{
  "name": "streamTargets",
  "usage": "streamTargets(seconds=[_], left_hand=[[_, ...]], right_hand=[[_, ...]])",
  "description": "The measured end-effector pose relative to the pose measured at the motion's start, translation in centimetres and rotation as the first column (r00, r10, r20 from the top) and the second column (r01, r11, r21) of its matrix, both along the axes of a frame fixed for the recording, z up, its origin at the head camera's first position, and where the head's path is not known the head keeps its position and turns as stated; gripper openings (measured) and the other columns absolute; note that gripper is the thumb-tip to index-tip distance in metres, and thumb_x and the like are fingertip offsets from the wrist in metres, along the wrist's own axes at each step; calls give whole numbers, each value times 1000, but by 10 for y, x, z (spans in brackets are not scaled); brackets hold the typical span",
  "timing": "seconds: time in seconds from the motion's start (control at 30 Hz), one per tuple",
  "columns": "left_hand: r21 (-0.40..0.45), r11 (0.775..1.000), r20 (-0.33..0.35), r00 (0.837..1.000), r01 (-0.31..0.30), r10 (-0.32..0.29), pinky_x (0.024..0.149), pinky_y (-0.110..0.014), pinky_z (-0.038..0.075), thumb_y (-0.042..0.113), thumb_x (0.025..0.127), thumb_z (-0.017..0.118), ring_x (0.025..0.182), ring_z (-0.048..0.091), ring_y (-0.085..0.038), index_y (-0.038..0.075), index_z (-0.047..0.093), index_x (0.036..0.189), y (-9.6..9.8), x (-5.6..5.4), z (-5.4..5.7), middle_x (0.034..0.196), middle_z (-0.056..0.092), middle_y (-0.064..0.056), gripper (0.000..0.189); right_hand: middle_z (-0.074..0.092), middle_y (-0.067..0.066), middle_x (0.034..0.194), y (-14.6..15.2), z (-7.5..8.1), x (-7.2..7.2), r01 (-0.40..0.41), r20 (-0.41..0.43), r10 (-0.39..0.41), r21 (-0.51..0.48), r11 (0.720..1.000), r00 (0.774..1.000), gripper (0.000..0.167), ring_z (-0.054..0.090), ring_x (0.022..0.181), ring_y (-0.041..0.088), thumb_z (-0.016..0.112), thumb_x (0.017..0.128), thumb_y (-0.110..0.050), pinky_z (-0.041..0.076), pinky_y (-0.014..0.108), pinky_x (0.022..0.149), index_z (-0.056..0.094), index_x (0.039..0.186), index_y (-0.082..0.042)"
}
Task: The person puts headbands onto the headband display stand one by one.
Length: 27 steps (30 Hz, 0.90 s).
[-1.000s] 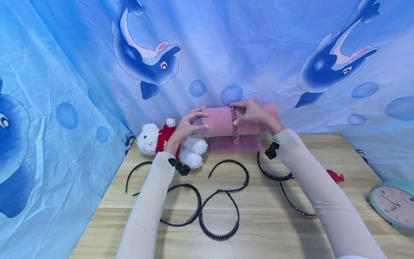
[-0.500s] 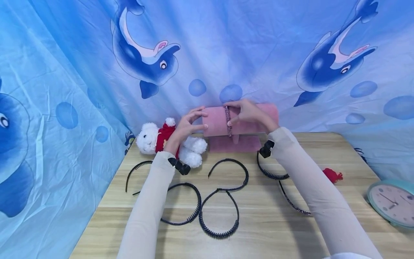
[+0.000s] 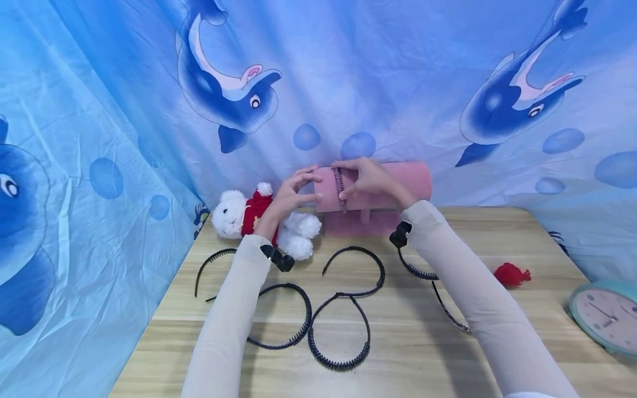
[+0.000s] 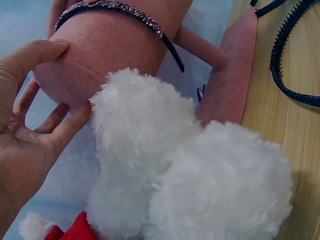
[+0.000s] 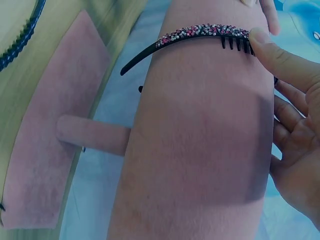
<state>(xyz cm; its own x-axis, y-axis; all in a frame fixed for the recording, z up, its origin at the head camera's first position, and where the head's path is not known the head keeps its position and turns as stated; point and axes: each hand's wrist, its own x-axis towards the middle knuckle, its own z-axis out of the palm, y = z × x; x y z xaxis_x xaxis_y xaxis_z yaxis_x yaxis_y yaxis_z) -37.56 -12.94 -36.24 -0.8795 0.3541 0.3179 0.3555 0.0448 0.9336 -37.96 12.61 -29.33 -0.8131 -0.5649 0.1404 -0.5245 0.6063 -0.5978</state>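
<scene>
A pink padded display stand (image 3: 415, 179), a horizontal roll on a post and flat base, stands at the back of the table. A black headband (image 5: 200, 31) with pink and silver sparkles and comb teeth arches over the roll, near its left end. My left hand (image 3: 290, 194) grips the roll's left end, thumb in front and fingers behind. My right hand (image 3: 372, 179) holds the headband, its thumb on the front and its fingers reaching over the top and behind. The headband's far side is hidden behind the roll.
A white plush toy (image 3: 228, 213) in red lies beside the left wrist. Several black headbands, such as the front one (image 3: 340, 366), are spread over the wooden table. A red cloth-like item (image 3: 510, 275) and a clock (image 3: 604, 318) are at the right. A dolphin-print curtain (image 3: 318, 72) hangs behind.
My right hand has slid the sparkly headband leftward along the roll, from near its middle to near its left end. The left hand stays at the roll's end.
</scene>
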Motion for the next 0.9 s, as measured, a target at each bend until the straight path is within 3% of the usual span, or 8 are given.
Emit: streamTargets(seconds=[0.23,0.4,0.63,0.9], left_hand=[[-5,1000,-19,1000,14,-14,126,-60,24,-3,85,76,150,37,-30,1,63,129,0,-2,-2,162,40,0,46],[-12,1000,-12,1000,7,-7,128,-56,23,-5,86,75,151,36,-29,-2,61,131,-1,-3,-2,163,38,-4,48],[9,1000,-15,999,29,-29,129,-53,22,-11,85,73,151,34,-31,-10,58,131,1,9,10,161,39,-12,49],[-9,1000,-10,1000,28,-28,129,-53,22,-8,84,74,150,36,-33,-3,63,127,0,16,18,161,39,-11,45]], right_hand=[[52,5,154,-13,-3,0,5,-37,-5,-7,1000,999,84,53,133,29,91,75,-22,43,49,116,52,150,-25],[53,5,153,-18,-8,-1,1,-49,-2,-25,1000,999,85,50,137,28,91,75,-22,40,48,119,51,150,-23],[55,5,152,-22,-10,-1,-22,-105,20,-16,1000,994,85,51,137,27,92,74,-25,41,46,119,52,149,-22],[53,4,153,-20,-6,1,-38,-108,39,7,999,993,88,46,143,26,92,74,-27,35,46,123,50,150,-18]])
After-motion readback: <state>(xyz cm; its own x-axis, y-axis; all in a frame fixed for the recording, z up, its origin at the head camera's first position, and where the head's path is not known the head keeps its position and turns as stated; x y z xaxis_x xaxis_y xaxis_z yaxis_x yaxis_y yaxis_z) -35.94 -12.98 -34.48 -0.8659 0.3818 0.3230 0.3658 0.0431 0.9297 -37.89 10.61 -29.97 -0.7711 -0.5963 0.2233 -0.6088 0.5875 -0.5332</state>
